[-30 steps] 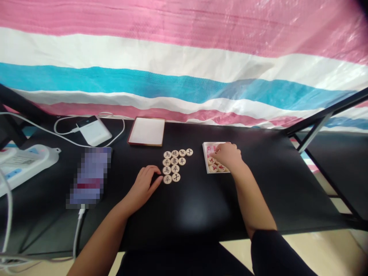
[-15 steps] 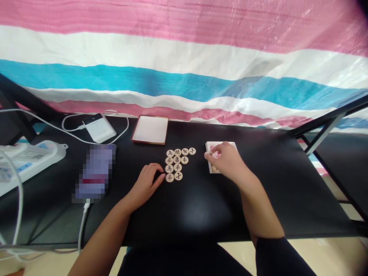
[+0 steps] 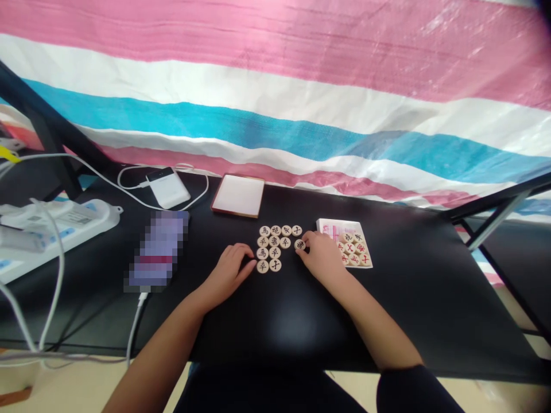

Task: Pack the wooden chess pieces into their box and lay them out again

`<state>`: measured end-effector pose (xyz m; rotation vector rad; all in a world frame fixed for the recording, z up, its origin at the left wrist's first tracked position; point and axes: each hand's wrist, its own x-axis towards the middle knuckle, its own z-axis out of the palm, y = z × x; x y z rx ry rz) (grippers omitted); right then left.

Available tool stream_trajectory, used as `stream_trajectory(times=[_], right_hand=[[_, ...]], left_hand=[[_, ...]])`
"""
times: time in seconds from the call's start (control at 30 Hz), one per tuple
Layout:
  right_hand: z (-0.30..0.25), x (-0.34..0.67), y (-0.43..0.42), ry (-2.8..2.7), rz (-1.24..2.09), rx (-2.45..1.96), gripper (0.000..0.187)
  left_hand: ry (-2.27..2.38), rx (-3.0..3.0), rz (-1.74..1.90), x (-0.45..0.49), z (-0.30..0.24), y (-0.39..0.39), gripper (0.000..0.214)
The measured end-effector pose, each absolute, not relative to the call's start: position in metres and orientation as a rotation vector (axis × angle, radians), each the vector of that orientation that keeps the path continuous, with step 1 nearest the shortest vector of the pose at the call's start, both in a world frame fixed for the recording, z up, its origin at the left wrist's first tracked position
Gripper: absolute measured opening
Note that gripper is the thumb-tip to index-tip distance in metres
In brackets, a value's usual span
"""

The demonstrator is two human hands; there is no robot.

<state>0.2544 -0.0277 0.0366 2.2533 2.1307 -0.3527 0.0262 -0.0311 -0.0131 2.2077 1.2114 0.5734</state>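
Observation:
Several round wooden chess pieces (image 3: pixel 275 246) with black characters lie in rows on the black table (image 3: pixel 284 315). My left hand (image 3: pixel 228 272) rests beside their left edge, fingers curled, fingertips touching the lowest left piece. My right hand (image 3: pixel 321 255) pinches one more piece (image 3: pixel 300 245) at the right end of the rows. Just right of that hand sits a white box (image 3: pixel 344 246) holding several pieces with red characters.
A flat white lid with a brown rim (image 3: pixel 238 196) lies behind the pieces. At the left are a phone (image 3: pixel 157 249) on a cable, a white power bank (image 3: pixel 167 187) and a power strip (image 3: pixel 55 226). A striped tarp (image 3: pixel 301 86) hangs behind the table.
My right hand left the white box and came left with one piece, setting it down beside the rows. The box's red pieces now show. My left hand stayed put.

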Motion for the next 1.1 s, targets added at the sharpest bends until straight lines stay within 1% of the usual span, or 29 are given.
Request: stream_trajectory(times=[0.47, 0.6, 0.7, 0.8, 0.9, 1.0, 1.1], right_hand=[[0.035, 0.249, -0.030, 2.207, -0.342, 2.329, 0.022], [0.032, 0.249, -0.030, 2.293, -0.301, 2.402, 0.037], [0.023, 0.245, -0.029, 2.548, -0.339, 2.238, 0.043], [0.012, 0.239, -0.028, 2.690, -0.355, 2.084, 0.045], [0.002, 0.235, -0.026, 2.616, -0.313, 2.190, 0.050], [-0.003, 0.236, -0.024, 2.544, -0.271, 2.287, 0.055], [-0.005, 0.237, -0.023, 2.548, -0.268, 2.301, 0.055]], left_hand=[[1.213, 2.205, 0.562, 0.026, -0.013, -0.031, 0.013], [1.240, 2.210, 0.601, 0.026, -0.014, -0.031, 0.013], [1.291, 2.228, 0.701, 0.029, -0.012, -0.030, 0.021], [1.185, 2.331, 0.699, 0.035, -0.011, -0.029, 0.034], [1.052, 2.434, 0.571, 0.040, -0.013, -0.027, 0.040], [1.040, 2.465, 0.467, 0.043, -0.015, -0.027, 0.043], [1.048, 2.479, 0.428, 0.045, -0.014, -0.026, 0.044]])
